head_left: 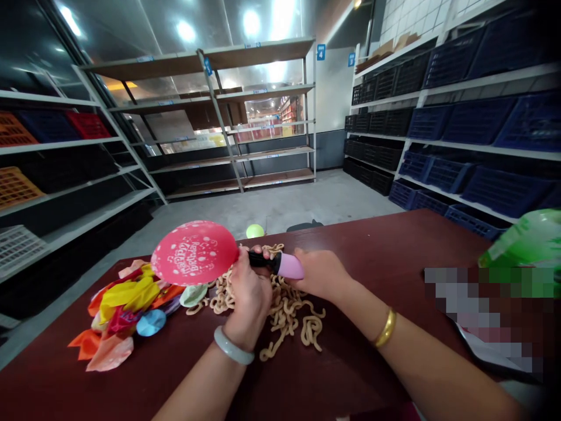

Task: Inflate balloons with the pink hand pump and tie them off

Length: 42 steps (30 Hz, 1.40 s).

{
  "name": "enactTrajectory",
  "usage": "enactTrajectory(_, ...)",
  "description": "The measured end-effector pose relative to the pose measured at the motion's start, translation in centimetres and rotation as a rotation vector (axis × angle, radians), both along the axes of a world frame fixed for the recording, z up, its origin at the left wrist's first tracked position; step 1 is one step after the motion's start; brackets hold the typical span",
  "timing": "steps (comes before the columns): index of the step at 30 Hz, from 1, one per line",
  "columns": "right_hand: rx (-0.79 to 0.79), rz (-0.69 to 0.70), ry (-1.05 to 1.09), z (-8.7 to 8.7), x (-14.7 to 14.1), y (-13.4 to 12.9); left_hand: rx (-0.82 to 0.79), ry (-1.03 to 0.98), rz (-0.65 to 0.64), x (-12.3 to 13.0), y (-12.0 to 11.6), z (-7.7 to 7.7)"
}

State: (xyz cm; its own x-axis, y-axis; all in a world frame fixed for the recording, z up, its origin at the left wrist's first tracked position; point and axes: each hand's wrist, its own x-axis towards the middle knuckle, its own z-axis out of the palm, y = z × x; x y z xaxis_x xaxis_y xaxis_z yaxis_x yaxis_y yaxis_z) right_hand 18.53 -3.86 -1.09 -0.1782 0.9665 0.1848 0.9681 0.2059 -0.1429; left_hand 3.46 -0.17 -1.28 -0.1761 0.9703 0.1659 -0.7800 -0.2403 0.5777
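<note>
A pink balloon [195,252], partly inflated and printed "Happy Birthday", sits on the end of a hand balloon pump [290,267] with a black section and a pink section. My left hand [253,286] is closed round the black section by the balloon's neck; the join is hidden by my fingers. My right hand [322,272] grips the pink end of the pump. Under both hands lies a pile of beige curly strands [284,318], their kind unclear. Left of it, a heap of limp, colourful balloons [127,298] rests on the dark red table [363,374].
A green plastic bag [523,240] and a blurred-out item [486,316] are at the table's right. A small yellow-green balloon [255,231] shows past the far edge. Metal shelves [280,155] stand at the back, with blue crates [460,123] on racks at right.
</note>
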Motion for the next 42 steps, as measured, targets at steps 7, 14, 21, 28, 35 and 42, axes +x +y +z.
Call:
enactTrajectory(7,0.016,0.046,0.009,0.4,-1.3,-0.9,-0.053,0.039,-0.081,1.2,-1.2,-0.2)
enactTrajectory(14,0.006,0.008,0.021,0.6,-0.7,-0.4,0.017,0.060,-0.004,-3.1,1.0,2.0)
enactTrajectory(21,0.100,0.037,-0.014,0.5,2.1,0.8,0.054,0.058,0.111,-6.8,2.6,3.4)
enactTrajectory(28,0.149,-0.059,-0.027,0.4,2.2,0.6,0.096,0.057,0.044,-1.7,0.6,1.4)
enactTrajectory(35,0.216,-0.004,0.061,0.7,-0.5,-1.1,0.111,0.124,-0.071,2.4,-2.4,0.0)
enactTrajectory(42,0.185,-0.004,0.111,0.9,-0.5,-0.9,0.111,0.226,-0.011,1.1,-2.1,1.7)
